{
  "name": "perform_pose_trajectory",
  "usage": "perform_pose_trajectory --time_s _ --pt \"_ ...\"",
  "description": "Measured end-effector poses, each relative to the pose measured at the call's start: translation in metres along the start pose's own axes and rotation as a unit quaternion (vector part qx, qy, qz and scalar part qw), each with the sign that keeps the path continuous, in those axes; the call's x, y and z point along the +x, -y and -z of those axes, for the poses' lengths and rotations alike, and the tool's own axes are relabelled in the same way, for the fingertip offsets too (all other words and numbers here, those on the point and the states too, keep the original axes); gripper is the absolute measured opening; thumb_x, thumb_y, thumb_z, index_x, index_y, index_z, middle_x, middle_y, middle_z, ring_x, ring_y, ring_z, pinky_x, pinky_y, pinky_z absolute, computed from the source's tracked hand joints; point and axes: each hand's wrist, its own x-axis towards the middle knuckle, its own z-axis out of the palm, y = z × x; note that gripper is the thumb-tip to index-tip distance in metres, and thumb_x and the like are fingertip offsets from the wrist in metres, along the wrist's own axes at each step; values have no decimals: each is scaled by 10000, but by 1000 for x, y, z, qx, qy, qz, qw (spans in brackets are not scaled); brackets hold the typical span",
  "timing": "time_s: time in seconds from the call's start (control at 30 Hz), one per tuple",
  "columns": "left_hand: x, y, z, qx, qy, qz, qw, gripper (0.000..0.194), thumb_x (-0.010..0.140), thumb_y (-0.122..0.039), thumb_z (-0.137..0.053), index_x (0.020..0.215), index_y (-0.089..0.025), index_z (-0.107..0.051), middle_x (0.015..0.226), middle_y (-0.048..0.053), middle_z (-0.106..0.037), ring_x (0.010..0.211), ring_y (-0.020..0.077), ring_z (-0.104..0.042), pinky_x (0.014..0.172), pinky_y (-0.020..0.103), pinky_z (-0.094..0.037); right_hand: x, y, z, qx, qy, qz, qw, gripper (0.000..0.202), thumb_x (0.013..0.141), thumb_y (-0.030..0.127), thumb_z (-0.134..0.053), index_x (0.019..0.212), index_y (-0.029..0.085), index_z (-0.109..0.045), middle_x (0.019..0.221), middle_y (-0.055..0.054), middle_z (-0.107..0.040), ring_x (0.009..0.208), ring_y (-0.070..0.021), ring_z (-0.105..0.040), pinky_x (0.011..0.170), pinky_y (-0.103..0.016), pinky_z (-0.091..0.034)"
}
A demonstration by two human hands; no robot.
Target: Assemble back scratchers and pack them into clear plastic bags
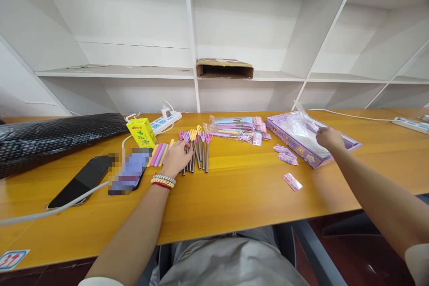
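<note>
My left hand (pixel 177 159) rests among several telescopic back scratchers (pixel 207 154) with metal rods and pink, yellow and purple claw heads. Its fingers are curled at the leftmost rods, closed on a back scratcher that they partly cover. Just left of that hand lie several pastel handle sleeves (pixel 157 155). Over on the right, my right hand (pixel 331 138) is closed on a clear plastic bag (pixel 303 121) at an open purple box (pixel 295 143). Small printed cards (pixel 292 182) lie beside the box. Bagged back scratchers (pixel 234 128) are heaped between the two hands.
A yellow drink carton (pixel 142 133), a power strip (pixel 166 121) and two phones, one dark (pixel 80 182), one lit (pixel 130 172), occupy the left side. A black wrapped bundle (pixel 60 138) lies behind them. White shelving with a cardboard box (pixel 224 68) backs the table.
</note>
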Motion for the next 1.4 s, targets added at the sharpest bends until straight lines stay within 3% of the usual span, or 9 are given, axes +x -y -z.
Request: perform_pose_trajectory --time_s 0.1,0.17,0.3,0.43,0.57,0.77,0.9,1.1,1.4 --pt "0 -4 2 3 -6 -13 1000 119 765 -302 -481 763 -201 -544 810 44 -605 790 189 -544 732 307 -429 -9 35 17 -4 -29 -9 1000 342 836 278 -389 955 142 -680 1034 -221 -606 940 -273 -565 734 -365 -391" --pt "0 -7 2 2 -11 -23 1000 118 772 -300 -475 756 -200 -535 806 46 -600 797 190 -541 726 306 -426 -19 67 28 5 -70 58 996 371 857 301 -376 1017 142 -671 1235 -197 -513 1124 -260 -476 877 -352 -366" --pt "-2 -11 2 0 -15 -26 1000 130 784 -304 -466 772 -197 -539 839 50 -597 817 187 -544 745 300 -427 -51 139 34 28 -77 204 976 356 853 272 -378 933 125 -692 1254 -134 -508 1226 -252 -380 1008 -369 -301" --pt "-5 -13 0 11 -10 -33 999 131 784 -295 -467 795 -195 -550 858 56 -596 859 196 -547 760 302 -428 -96 200 13 28 8 320 947 304 816 203 -413 877 119 -700 1189 -145 -551 1216 -280 -377 1013 -400 -306" --pt "-7 -15 -1 16 12 -40 999 132 789 -287 -460 804 -192 -551 846 56 -583 829 191 -550 758 303 -434 -132 238 -22 24 92 310 946 268 785 193 -460 895 115 -692 1149 -176 -569 1204 -306 -386 980 -399 -337" --pt "-8 -14 -3 27 22 -40 999 146 798 -294 -459 822 -189 -557 847 57 -585 827 191 -554 755 301 -434 -148 250 -50 66 107 254 959 374 829 358 -445 986 80 -639 1132 -203 -555 1156 -313 -412 977 -423 -323" --pt "-7 -16 -4 47 32 -41 998 179 810 -321 -450 835 -194 -574 864 59 -589 850 200 -553 765 307 -430 -147 240 -44 102 103 260 955 441 845 421 -425 1085 86 -582 1135 -180 -545 1133 -283 -427 982 -388 -310" --pt "-9 -26 -5 61 59 -57 995 266 834 -369 -427 925 -200 -611 897 60 -587 865 202 -556 766 302 -424 -149 231 -36 116 207 366 900 284 846 353 -455 993 185 -631 1037 -102 -578 1028 -216 -490 929 -326 -332" --pt "-11 -29 -6 79 101 -83 988 361 869 -377 -367 1007 -206 -652 886 61 -562 845 185 -559 730 291 -430 -156 236 -30 117 260 301 910 476 842 539 -402 1070 172 -601 1083 -142 -506 1035 -264 -432 906 -358 -315"
